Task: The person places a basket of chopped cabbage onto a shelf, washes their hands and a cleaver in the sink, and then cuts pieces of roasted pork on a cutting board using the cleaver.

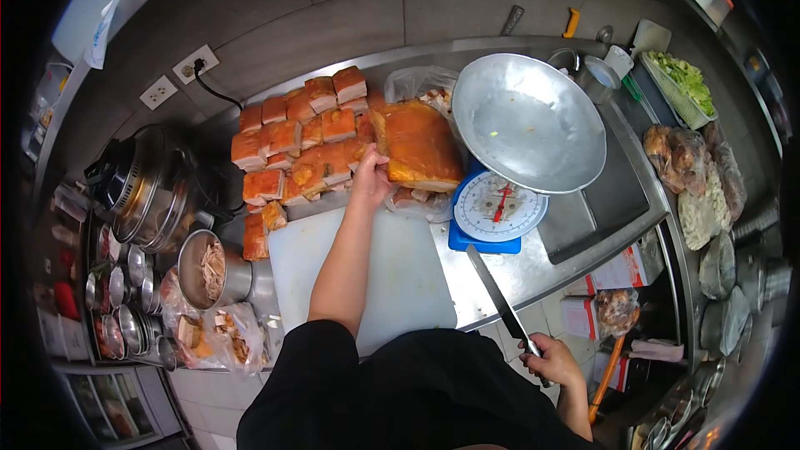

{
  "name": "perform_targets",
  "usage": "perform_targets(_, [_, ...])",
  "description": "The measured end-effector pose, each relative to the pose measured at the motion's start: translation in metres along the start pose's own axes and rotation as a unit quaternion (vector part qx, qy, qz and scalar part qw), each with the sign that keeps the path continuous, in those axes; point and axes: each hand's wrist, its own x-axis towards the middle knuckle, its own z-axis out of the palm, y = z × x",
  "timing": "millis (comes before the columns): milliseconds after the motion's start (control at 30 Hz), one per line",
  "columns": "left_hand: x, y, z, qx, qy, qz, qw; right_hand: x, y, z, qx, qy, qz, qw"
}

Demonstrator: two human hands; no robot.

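My left hand (372, 180) grips the near left edge of a large slab of roasted pork (423, 147) with orange-brown skin. Stacked cut pork blocks (298, 135) lie to the left of the slab. My right hand (553, 360) is closed round the handle of a long knife (497, 293), whose blade points up and left toward the scale. The blue scale (500, 210) carries a wide metal pan (530, 122) and stands right of the slab. Below the pork lies a white cutting board (358, 271).
A metal pot (214, 271) with shredded meat and plastic bags of food (237, 338) stand left of the board. A sink (602, 200) is at the right, with a basket of greens (683, 87) beyond it. A glass-bowled appliance (146, 192) sits far left.
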Motion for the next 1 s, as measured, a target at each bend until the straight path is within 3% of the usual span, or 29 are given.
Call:
perform_targets(67, [0.011, 0.005, -0.019, 0.036, -0.092, 0.037, 0.994, 0.001, -0.004, -0.003, -0.009, 0.005, 0.009, 1.000])
perform_targets(233, [-0.027, 0.029, -0.049, 0.077, -0.096, 0.100, 0.987, 0.007, 0.001, -0.007, 0.009, 0.001, 0.013, 1.000])
perform_targets(433, [-0.168, 0.048, -0.096, 0.037, 0.023, 0.108, 0.993, 0.024, 0.001, -0.017, -0.033, -0.013, -0.042, 0.999])
perform_targets(533, [-0.234, 0.038, -0.130, -0.005, -0.002, 0.122, 0.993, 0.040, 0.003, -0.021, -0.055, -0.049, -0.059, 0.996])
perform_targets(633, [-0.288, 0.020, -0.166, -0.051, 0.069, 0.135, 0.987, 0.060, -0.009, -0.019, -0.056, -0.093, -0.078, 0.991])
perform_targets(767, [-0.326, -0.011, -0.182, -0.077, 0.175, 0.190, 0.963, 0.095, -0.033, -0.009, -0.079, -0.178, -0.089, 0.977])
perform_targets(1000, [-0.349, -0.051, -0.170, -0.059, 0.200, 0.271, 0.940, 0.140, -0.044, 0.023, -0.118, -0.235, -0.113, 0.958])
